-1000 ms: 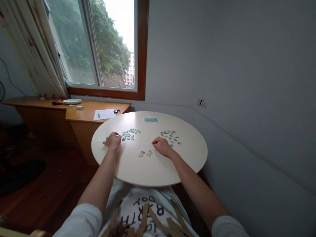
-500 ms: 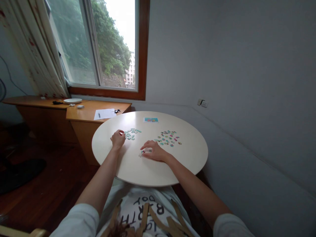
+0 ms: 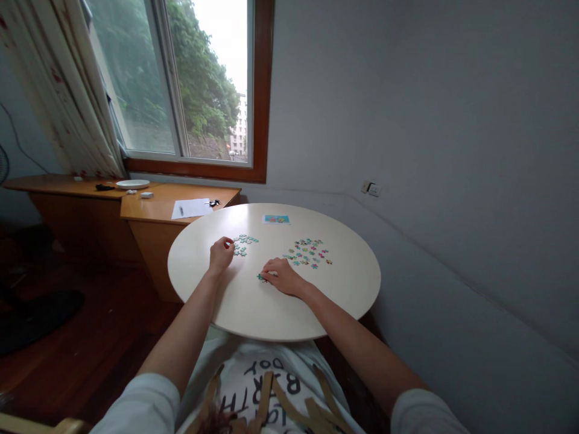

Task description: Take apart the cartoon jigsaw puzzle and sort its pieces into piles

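On the round white table (image 3: 253, 313) lie loose jigsaw puzzle pieces in two groups. My left hand (image 3: 221, 255) is at the edge of the left group of pale teal puzzle pieces (image 3: 241, 249), its thumb and index finger closed together. Whether a piece is between them is too small to tell. Nearer the front, my right hand (image 3: 284, 277) has its fingertips pinched on a green puzzle piece (image 3: 260, 276) at the table surface. The fingers partly hide other bits beneath them. Beyond that hand spreads the right group of multicoloured puzzle pieces (image 3: 312, 252).
A small picture card (image 3: 276, 219) lies at the table's far side. Left of the table, a wooden desk (image 3: 149, 211) holds a paper sheet (image 3: 190, 208), keys (image 3: 214, 203) and a white plate (image 3: 132, 184). The wall (image 3: 429, 181) stands close behind and to the right.
My right hand's fingers have closed from a wide curve to a pinch on a piece. My left hand has shifted slightly right, over the edge of the teal pieces.
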The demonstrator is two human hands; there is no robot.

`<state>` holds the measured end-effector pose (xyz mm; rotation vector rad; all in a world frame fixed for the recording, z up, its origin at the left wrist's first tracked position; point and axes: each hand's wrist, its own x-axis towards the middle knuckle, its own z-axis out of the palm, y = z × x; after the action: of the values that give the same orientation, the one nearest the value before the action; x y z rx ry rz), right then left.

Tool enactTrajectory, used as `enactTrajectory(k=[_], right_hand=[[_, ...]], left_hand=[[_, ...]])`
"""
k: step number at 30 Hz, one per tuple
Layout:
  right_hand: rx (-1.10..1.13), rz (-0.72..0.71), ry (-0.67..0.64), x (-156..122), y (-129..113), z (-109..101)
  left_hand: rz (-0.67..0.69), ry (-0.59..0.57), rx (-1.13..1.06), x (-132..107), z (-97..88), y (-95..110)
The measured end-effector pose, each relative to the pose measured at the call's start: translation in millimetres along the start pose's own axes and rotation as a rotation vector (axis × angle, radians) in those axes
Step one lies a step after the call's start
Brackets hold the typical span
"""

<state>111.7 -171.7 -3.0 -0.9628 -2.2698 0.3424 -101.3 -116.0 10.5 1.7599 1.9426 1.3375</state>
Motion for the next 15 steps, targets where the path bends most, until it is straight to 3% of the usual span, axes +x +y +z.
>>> enactTrajectory(k=[6, 11, 15], right_hand=[[0.026, 0.142, 0.133, 2, 9, -5], [0.087, 0.264, 0.174, 2, 18, -7], [0.149, 0.332, 0.203, 3, 23, -8]], left_hand=[[0.076, -0.055, -0.147, 1, 6.5, -2], [0.207, -0.290, -0.332, -7, 12.0, 8], [0.269, -0.448, -0.360, -18, 13.1, 19]])
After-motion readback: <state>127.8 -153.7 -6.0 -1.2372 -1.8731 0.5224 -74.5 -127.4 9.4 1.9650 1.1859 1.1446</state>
